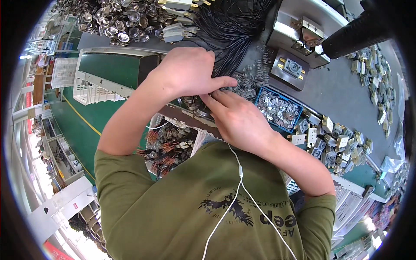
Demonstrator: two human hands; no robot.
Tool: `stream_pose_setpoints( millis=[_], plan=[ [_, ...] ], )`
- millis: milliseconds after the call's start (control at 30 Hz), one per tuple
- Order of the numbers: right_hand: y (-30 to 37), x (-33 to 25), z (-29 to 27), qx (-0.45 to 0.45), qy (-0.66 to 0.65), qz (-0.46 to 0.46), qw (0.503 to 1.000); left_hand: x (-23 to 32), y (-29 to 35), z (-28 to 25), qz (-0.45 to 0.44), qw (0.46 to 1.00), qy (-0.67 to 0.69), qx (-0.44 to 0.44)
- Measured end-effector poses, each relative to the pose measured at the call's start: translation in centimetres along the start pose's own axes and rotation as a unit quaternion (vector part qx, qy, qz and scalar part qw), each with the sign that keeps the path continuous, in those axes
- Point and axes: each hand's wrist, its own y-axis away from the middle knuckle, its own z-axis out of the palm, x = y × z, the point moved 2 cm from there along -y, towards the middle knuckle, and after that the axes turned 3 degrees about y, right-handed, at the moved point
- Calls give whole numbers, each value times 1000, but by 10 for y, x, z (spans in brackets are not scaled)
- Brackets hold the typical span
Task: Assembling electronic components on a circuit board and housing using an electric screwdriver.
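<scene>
My left hand (186, 71) is at the bench's near edge, its fingers curled under and its thumb stretched toward my right hand. My right hand (238, 115) lies against it, just nearer to me, with bent fingers tucked beneath the left thumb. Whatever the fingertips hold is hidden. Shiny round metal parts (197, 106) show below the hands. Beyond my right fingers lie a heap of small coil springs (249, 80) and a bundle of black wires (234, 39). A blue-rimmed tray (297, 119) of small metal pieces is beside my right hand.
Metal cups (123, 21) are heaped at the far left. A steel fixture block (288, 80) carries a square part with brass terminals. Over the bench hangs a black cylindrical tool (355, 37). Square switch-like parts (329, 141) are piled at right; wired parts (167, 147) lie below the edge.
</scene>
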Motion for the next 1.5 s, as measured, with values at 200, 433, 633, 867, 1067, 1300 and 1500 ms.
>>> stream_pose_setpoints(
  millis=[200,433,633,867,1067,1300,1500],
  plan=[
    [4,-4,-7,91,-59,-46,993,-20,-6,6,19,996,74,35],
    [1,20,-11,42,-488,325,809,-33,-2,-34,23,971,237,-9],
    [-10,20,-9,34,-493,365,789,-45,-2,-55,40,950,309,-11],
    [-16,26,-11,-4,-525,331,784,-44,-1,-63,67,955,287,-9],
    [26,-10,-25,119,-650,326,676,-49,-5,-29,56,969,238,-30],
    [66,15,-116,-20,-40,339,940,-41,17,-11,115,980,140,88],
    [60,21,-151,1,219,198,955,23,-9,-36,236,922,240,193]
  ],
)
